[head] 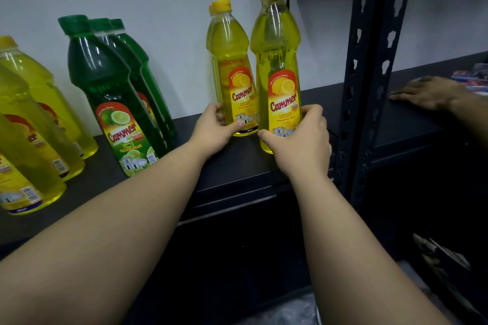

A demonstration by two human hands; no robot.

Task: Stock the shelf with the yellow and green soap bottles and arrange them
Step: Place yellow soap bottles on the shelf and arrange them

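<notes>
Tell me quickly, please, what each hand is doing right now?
Left hand: grips the rear yellow lemon soap bottle near its base.
Right hand: grips the front yellow lemon soap bottle near its base.

yellow lemon bottles (pixel 277 66), yellow caps | green lime bottles (pixel 111 82), green caps | black shelf (pixel 237 163) | red-orange labels

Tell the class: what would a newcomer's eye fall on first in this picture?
Two yellow lemon bottles at the centre of the dark shelf: the left hand grips the rear bottle, the right hand the nearer bottle. Left of them stands a row of green lime bottles. Another person's hand rests on the neighbouring shelf.
</notes>
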